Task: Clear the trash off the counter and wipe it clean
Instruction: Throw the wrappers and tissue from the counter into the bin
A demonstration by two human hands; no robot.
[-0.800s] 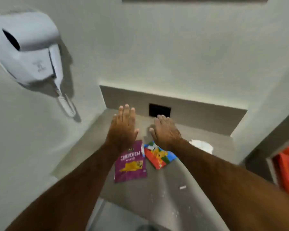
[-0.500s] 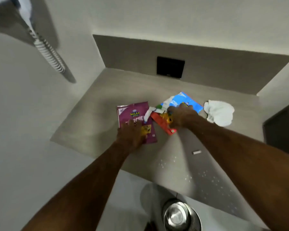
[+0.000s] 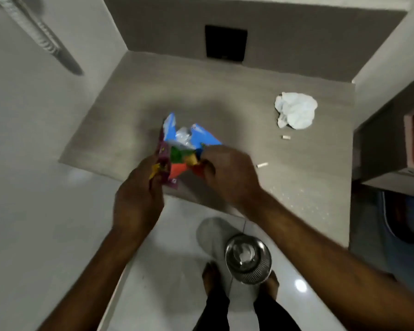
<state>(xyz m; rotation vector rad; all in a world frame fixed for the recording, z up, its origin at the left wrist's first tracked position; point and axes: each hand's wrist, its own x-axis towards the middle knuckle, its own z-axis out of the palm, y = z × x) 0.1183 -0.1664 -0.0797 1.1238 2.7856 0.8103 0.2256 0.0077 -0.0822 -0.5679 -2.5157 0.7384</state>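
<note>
On my feed the left hand (image 3: 139,201) and right hand (image 3: 230,175) are bare, with no rings, watch or gloves. Both forearms are sleeveless. Below, I see dark trousers (image 3: 244,314) and bare feet (image 3: 209,275).

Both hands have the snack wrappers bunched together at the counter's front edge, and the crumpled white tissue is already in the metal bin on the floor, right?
Not quite. The head view shows the crumpled white tissue lying on the counter, back right, not in the metal bin. The rest holds: left hand and right hand bunch the snack wrappers at the front edge.
</note>
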